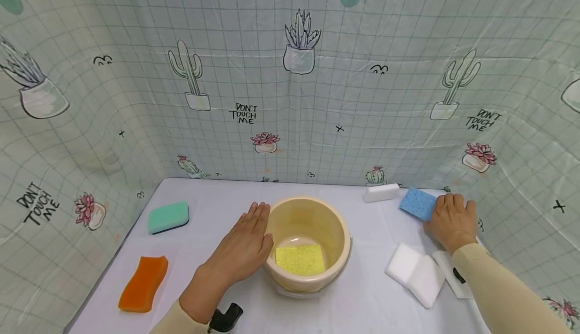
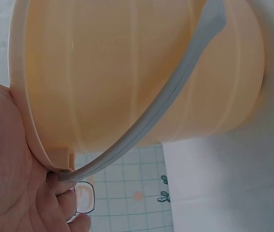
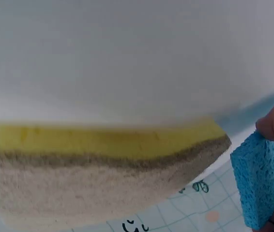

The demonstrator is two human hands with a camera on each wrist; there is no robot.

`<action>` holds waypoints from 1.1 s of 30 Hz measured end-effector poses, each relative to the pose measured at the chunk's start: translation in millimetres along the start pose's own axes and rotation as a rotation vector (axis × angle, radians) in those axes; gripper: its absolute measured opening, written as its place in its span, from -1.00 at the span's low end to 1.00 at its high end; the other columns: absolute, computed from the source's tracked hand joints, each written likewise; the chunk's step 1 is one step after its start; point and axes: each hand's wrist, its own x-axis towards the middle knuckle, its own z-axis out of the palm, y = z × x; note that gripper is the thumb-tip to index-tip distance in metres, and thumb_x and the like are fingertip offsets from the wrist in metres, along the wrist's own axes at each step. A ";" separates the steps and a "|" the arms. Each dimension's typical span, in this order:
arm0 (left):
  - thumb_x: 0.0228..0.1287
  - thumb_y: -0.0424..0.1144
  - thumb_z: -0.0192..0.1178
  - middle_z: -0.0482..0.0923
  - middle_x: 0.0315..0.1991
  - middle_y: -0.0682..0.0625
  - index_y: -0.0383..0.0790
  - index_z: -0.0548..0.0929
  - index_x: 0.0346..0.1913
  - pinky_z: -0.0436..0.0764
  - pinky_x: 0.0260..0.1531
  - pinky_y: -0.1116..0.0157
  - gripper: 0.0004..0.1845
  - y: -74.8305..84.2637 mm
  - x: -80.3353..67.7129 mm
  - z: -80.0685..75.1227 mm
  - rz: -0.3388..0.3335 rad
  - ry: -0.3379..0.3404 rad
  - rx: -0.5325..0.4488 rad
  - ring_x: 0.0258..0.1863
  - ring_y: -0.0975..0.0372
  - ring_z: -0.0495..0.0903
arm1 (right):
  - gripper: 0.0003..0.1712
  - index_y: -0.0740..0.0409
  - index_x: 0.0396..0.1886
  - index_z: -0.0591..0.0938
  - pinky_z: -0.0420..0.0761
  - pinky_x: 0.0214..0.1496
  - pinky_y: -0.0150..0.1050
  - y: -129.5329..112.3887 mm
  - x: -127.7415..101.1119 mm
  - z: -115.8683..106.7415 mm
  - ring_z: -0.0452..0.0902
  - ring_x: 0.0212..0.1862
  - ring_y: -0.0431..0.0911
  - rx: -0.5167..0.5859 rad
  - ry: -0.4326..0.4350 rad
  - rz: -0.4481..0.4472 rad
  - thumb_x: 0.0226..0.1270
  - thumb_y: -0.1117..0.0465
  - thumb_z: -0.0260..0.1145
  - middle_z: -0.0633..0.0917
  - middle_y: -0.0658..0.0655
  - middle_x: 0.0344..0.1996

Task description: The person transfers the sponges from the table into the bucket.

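Standing on the table (image 1: 217, 203) in the head view, the bucket (image 1: 312, 218) holds a yellow sponge (image 1: 299, 260), which lies on its floor toward six o'clock. At the bucket's nine o'clock, the left hand (image 1: 242, 246) rests against the rim (image 1: 301, 198), fingers straight and grasping nothing. Between two and three o'clock, well apart from the bucket, the right hand (image 1: 453, 220) pinches a blue sponge (image 1: 416, 204). Also outside the bucket lie a green sponge (image 1: 168, 217) between nine and ten, an orange sponge (image 1: 142, 283) past eight, and white pads (image 1: 401, 263) before four.

In the left wrist view, the palm lies against the rim at eight o'clock, beside the grey handle's (image 2: 149, 116) end.

In the right wrist view, thumb and fingers grip the blue sponge at four o'clock; a two-layered sponge (image 3: 98, 183), yellow and pale, lies toward seven.
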 end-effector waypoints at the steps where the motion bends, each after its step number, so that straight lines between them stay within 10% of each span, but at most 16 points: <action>1: 0.67 -0.12 -0.11 0.10 0.67 -0.28 -0.45 0.11 0.65 0.10 0.66 -0.07 -0.32 0.1 0.1 -0.2 0.001 0.000 -0.001 0.71 -0.07 -0.01 | -0.24 0.63 -0.10 0.41 0.35 0.02 0.36 -0.1 0.3 -0.9 0.34 -0.01 0.40 -0.008 0.011 -0.009 0.20 -0.02 0.47 0.47 0.51 -0.19; 15: 0.66 -0.12 -0.11 0.11 0.66 -0.29 -0.46 0.12 0.64 0.11 0.66 -0.06 -0.31 1.6 1.1 -0.9 -0.001 0.003 0.015 0.70 -0.08 0.00 | -0.25 0.52 -0.01 0.34 0.33 0.04 0.34 -7.5 13.1 -19.9 0.27 0.04 0.34 0.007 0.179 -0.091 0.23 -0.02 0.49 0.43 0.42 -0.15; 33: 0.66 -0.12 -0.11 0.12 0.66 -0.30 -0.47 0.13 0.64 0.10 0.66 -0.06 -0.32 2.4 1.8 0.2 -0.001 0.009 0.026 0.70 -0.08 -0.01 | -0.06 0.43 0.19 0.38 0.38 0.12 0.23 -87.1 20.6 -65.2 0.35 0.11 0.27 -0.044 0.419 -0.316 0.06 -0.10 0.59 0.49 0.38 0.00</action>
